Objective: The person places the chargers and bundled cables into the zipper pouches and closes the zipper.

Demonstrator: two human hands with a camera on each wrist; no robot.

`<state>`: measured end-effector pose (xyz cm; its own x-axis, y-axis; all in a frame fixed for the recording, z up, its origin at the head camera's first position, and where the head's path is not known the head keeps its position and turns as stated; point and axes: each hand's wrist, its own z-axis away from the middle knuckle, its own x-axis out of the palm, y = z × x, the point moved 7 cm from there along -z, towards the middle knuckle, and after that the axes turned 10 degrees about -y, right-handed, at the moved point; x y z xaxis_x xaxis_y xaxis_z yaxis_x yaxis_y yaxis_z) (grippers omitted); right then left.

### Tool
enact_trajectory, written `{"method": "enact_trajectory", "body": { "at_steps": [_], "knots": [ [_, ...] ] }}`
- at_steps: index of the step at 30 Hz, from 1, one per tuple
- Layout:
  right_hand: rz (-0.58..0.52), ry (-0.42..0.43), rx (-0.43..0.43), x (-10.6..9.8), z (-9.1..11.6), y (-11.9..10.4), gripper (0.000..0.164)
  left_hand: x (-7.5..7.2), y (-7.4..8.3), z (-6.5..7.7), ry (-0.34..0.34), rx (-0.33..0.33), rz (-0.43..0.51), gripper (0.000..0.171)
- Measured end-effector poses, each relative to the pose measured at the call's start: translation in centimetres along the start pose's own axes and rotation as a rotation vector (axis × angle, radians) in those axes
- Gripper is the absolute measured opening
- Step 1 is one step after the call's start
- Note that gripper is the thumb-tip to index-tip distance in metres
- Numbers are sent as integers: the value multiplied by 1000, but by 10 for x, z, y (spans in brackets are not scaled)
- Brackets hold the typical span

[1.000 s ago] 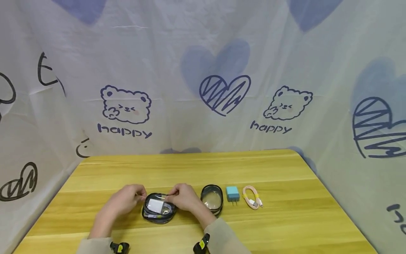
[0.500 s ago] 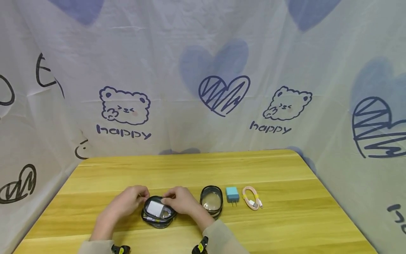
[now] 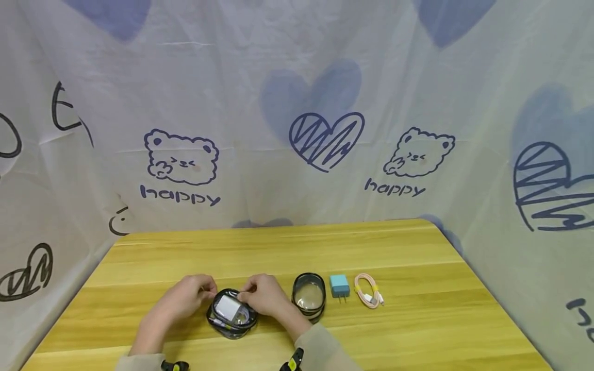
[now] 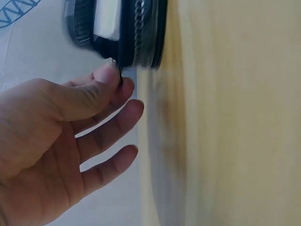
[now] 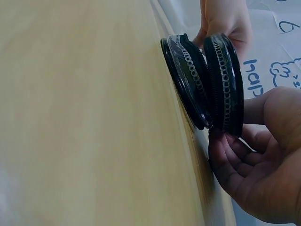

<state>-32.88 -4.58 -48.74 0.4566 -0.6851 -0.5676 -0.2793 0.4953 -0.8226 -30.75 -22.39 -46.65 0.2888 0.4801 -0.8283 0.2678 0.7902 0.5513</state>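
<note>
A round clear zip pouch (image 3: pixel 232 314) with black trim sits on the table in front of me. A white charger (image 3: pixel 228 307) and a coiled cable show through its clear top. In the right wrist view the zip stands parted, with a wedge-shaped gap between lid and base. My left hand (image 3: pixel 189 297) pinches a small dark zip pull at the pouch's left side, between thumb and forefinger; its other fingers are spread in the left wrist view. At the opposite side my right hand (image 3: pixel 265 296) pinches the lid rim (image 5: pixel 225 84), thumb on top and fingers below.
To the right a second clear pouch (image 3: pixel 309 296) with black trim stands on the wooden table (image 3: pixel 417 319). Beside it lie a blue plug charger (image 3: pixel 340 286) and a coiled pink cable (image 3: pixel 366 291) with yellow ties. A printed curtain (image 3: pixel 260 170) hangs behind the table.
The pouch's lid has lifted and shifted against its base, so the two rims show apart. My right hand has moved slightly left with the rim; my left hand keeps its pinch.
</note>
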Motion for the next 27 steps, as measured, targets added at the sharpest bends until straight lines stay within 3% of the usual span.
{"method": "enact_trajectory", "body": {
  "at_steps": [5, 13, 19, 27],
  "knots": [
    [-2, 16, 24, -1, 4, 5, 8, 3, -5, 3, -16, -25, -15, 15],
    [27, -47, 8, -6, -4, -2, 4, -5, 0, -1, 16, 20, -37, 16],
    [42, -79, -23, -3, -9, -6, 16, -8, 4, -2, 11, 22, -41, 18],
    [60, -35, -19, -2, -4, -3, 5, -1, 8, -3, 9, 26, -41, 17]
  ]
}}
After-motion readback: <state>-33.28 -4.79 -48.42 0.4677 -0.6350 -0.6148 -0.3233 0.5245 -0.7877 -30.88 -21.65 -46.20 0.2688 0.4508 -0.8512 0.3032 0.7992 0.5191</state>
